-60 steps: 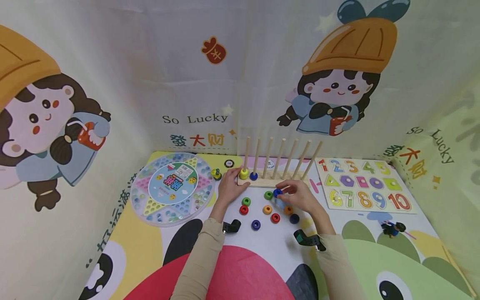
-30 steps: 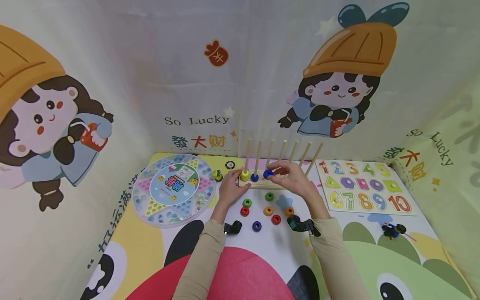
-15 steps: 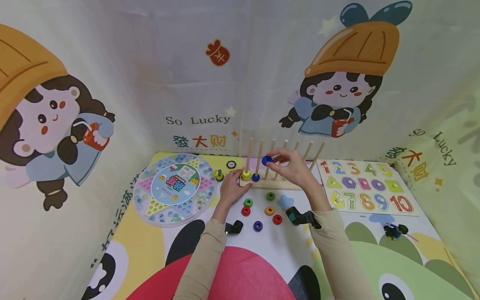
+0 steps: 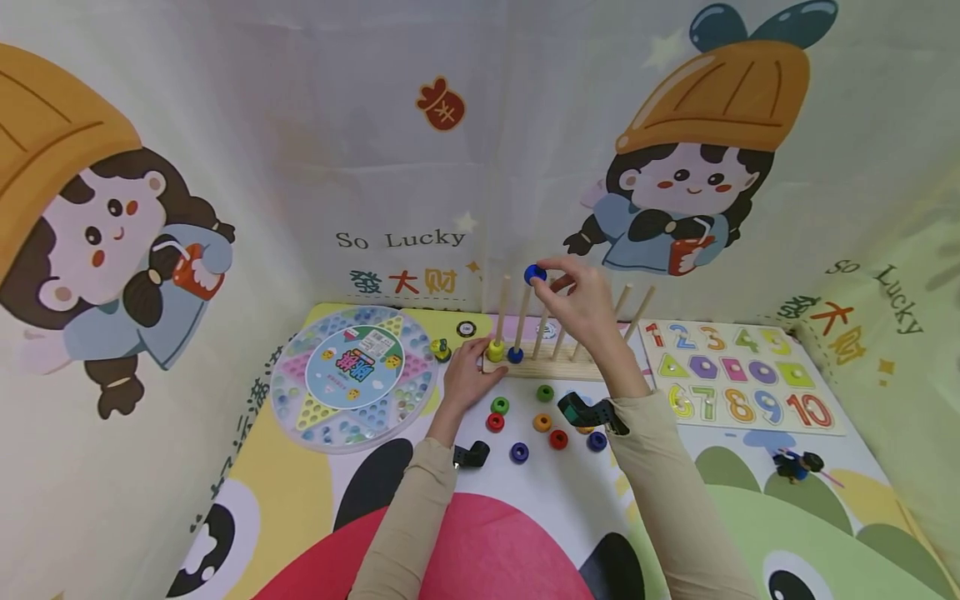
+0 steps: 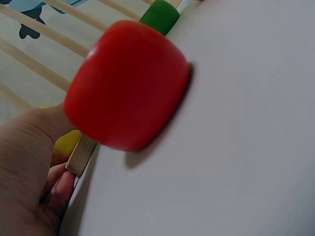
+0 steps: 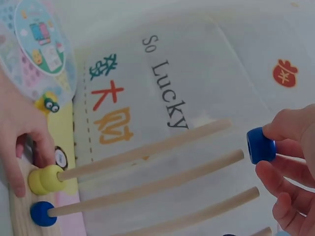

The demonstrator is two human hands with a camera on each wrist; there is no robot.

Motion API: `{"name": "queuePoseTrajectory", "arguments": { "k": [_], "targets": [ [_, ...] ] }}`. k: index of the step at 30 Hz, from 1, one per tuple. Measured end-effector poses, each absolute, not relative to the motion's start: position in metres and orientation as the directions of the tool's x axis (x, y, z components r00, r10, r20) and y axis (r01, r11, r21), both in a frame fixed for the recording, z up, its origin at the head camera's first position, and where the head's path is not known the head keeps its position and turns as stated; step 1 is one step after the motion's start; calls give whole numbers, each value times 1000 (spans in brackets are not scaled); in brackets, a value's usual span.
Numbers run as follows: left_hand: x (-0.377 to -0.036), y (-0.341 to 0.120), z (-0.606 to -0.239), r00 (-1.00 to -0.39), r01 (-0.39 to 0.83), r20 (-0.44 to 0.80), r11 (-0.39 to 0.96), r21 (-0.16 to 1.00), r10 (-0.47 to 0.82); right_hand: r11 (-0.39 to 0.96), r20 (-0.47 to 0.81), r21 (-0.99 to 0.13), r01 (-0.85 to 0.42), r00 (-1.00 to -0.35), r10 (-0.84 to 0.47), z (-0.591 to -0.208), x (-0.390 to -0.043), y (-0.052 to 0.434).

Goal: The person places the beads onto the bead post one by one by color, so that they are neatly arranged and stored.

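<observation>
Pinching a blue bead (image 4: 535, 274), the right hand (image 4: 585, 304) hangs above the wooden base (image 4: 540, 369) (head view). Left wrist: the left hand (image 5: 24, 164) grips the wooden base's end. Right wrist: the blue bead lies just off one peg (image 6: 147, 183) tip.

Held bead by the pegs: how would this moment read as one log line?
right hand: pinches blue bead near peg tip; left hand: grips base; blue bead: not yet on peg

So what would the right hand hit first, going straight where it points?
The upper blue ring in the right hand would likely meet the tip of the peg through the lower blue ring, though depth is unclear.
</observation>
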State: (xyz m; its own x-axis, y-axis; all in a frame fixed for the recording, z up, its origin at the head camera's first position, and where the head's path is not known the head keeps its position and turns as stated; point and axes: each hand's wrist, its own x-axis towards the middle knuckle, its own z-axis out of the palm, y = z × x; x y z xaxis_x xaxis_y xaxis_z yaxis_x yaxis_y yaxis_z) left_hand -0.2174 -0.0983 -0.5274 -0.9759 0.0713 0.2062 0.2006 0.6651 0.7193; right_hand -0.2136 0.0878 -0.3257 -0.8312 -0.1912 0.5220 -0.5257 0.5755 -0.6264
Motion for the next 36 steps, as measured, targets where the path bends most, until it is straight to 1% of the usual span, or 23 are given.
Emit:
{"name": "queuePoseTrajectory", "arguments": {
  "k": [5, 9, 13, 17, 20, 23, 27, 36],
  "targets": [
    [-214, -95, -527, -960, 250, 268, 665, 703, 78, 642, 506, -587, -493, -843, -185, -324, -217, 84],
    [-214, -93, -525, -970, 226, 231, 666, 711, 83, 666, 507, -562, -491, -840, -192, -324, -218, 85],
    [-216, -92, -524, -978, 195, 191, 685, 702, 83, 624, 548, -578, -526, -817, -180, -326, -215, 90],
    [-218, -92, -524, -980, 184, 179, 697, 693, 80, 537, 551, -652, -536, -821, -149, -336, -207, 102],
    [-219, -92, -524, -980, 184, 181, 698, 692, 79, 507, 506, -699, -504, -850, -148, -349, -200, 116],
    [-220, -93, -525, -982, 173, 172, 702, 691, 73, 526, 435, -721, -451, -885, -163, -369, -194, 131],
    [-219, -96, -524, -983, 168, 171, 693, 701, 66, 553, 347, -746, -370, -926, -152, -399, -185, 150],
    [-219, -97, -524, -978, 188, 200, 676, 712, 62, 610, 191, -750, -257, -966, -172, -442, -165, 180]
  ]
}}
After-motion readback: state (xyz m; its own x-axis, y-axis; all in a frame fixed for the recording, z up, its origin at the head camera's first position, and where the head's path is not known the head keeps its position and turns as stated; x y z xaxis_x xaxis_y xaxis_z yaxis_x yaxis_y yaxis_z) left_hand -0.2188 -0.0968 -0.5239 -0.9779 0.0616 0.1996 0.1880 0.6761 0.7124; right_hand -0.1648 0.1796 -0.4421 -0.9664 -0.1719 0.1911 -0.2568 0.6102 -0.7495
